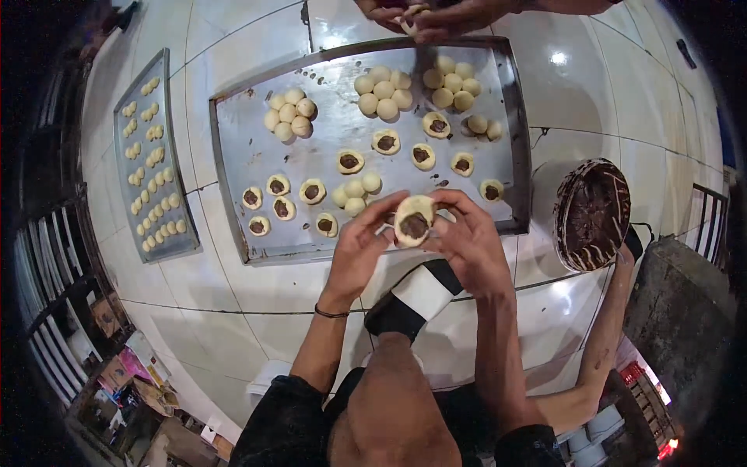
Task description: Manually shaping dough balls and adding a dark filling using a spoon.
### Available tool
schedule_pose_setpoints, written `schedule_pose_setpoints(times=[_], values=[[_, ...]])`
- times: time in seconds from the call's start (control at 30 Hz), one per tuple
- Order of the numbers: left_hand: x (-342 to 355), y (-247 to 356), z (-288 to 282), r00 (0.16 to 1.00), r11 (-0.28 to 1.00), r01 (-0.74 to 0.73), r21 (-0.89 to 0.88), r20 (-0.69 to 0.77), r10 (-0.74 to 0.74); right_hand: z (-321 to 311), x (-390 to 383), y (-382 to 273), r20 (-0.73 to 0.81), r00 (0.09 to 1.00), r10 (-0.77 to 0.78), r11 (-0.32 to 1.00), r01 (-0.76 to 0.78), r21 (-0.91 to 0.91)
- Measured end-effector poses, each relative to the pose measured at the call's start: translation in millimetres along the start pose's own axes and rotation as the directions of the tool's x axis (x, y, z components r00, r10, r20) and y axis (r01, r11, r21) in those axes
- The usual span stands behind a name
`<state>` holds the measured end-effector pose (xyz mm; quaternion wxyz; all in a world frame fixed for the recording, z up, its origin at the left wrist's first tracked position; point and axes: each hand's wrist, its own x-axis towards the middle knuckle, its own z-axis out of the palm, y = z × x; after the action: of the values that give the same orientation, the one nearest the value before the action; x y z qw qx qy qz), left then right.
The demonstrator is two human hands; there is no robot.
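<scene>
Centrally, both hands grasping pale dough round (dark filling), smooth dough balls, metal tray

lit brightly at centre, glaring white off glossy tiles; showing held dough fairly clearly; bowing edges of the large tray; dimming toward the sides, sinking to black around the rim.

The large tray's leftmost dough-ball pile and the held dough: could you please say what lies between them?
The head view shows a brown-filled dough piece and a small group of plain balls.
</scene>
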<state>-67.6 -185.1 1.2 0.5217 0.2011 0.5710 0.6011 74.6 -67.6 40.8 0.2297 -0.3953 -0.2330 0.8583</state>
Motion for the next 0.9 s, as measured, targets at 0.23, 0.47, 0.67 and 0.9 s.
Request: schedule_pose_setpoints(times=[0.23,0.47,0.67,0.9], values=[[-3.5,2.1,7.9,0.986,0.979,-0.035,-0.203,0.151,0.067,17.0,-22.6,6.7,0.081,0.898,-0.433,0.766,0.413,-0.493],[-6.9,4.1,33.2,0.985,0.607,0.158,-0.779,0.082,-0.151,10.5,-36.9,5.6,0.237,0.824,-0.514,0.477,0.504,-0.720],[-9.8,21.6,47.8,0.963,0.582,0.141,-0.801,-0.026,-0.269,21.3,-40.7,1.9,0.167,0.843,-0.512,0.455,0.431,-0.779],[-13.5,16.0,42.3,0.947,0.749,0.145,-0.646,-0.128,-0.293,25.9,-48.6,3.9,0.239,0.831,-0.503,0.360,0.453,-0.816]])
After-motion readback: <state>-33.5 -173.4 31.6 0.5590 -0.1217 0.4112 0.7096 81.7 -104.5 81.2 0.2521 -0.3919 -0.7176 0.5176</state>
